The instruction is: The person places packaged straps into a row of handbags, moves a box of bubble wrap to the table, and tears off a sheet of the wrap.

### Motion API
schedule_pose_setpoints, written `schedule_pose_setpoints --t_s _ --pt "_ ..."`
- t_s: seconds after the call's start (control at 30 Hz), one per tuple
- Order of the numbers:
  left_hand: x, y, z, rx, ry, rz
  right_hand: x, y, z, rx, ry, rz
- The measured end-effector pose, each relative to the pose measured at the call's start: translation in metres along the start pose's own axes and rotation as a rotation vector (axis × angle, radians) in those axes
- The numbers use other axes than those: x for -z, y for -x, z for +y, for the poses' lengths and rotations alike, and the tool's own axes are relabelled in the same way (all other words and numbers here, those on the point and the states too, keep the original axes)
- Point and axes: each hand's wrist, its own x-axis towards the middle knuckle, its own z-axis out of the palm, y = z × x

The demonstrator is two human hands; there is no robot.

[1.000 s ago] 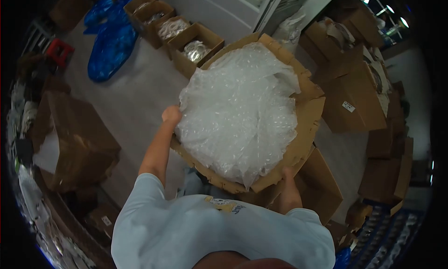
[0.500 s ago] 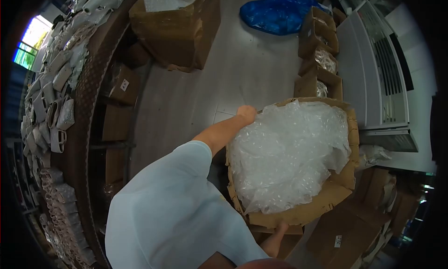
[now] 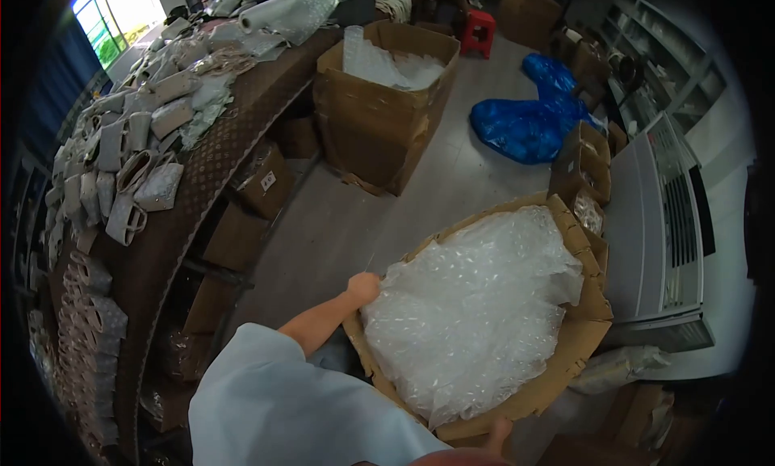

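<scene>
A large open cardboard box (image 3: 583,337) stands in front of me, filled with crumpled clear bubble wrap (image 3: 476,304). My left hand (image 3: 364,288) is closed on the box's far left rim, right beside the wrap. Down at the near edge, my right hand (image 3: 500,435) grips the cardboard with its thumb showing on top; its other fingers are hidden under the edge.
On the left, a long table with a brown patterned cloth (image 3: 211,155) carries heaps of pale bags (image 3: 173,115). Another bubble-wrap box (image 3: 363,127) stands ahead. Blue plastic bags (image 3: 517,131) and a red stool (image 3: 478,34) lie beyond. A grey cabinet unit (image 3: 646,232) borders the right.
The view has tilted up, showing more of the room ahead. The big box, with both hands still on it, now sits lower in view and is turned somewhat.
</scene>
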Motion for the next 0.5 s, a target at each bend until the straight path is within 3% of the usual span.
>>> schedule_pose_setpoints --t_s 0.1,0.17,0.23,0.43,0.5 --pt "0.039 0.07 -0.043 0.139 0.059 0.131 0.025 0.018 -0.039 0.091 0.06 -0.013" --pt "0.027 0.078 -0.054 0.275 0.061 0.173 0.023 -0.037 -0.077 0.251 0.124 -0.026" --pt "0.025 0.106 -0.062 0.433 0.104 0.165 0.024 -0.059 -0.122 0.257 0.187 -0.041" --pt "0.02 0.211 -0.106 0.784 0.233 0.254 0.016 -0.03 -0.255 0.408 0.392 -0.102" --pt "0.014 0.236 -0.13 0.812 0.264 0.251 0.005 -0.014 -0.294 0.534 0.406 -0.119"
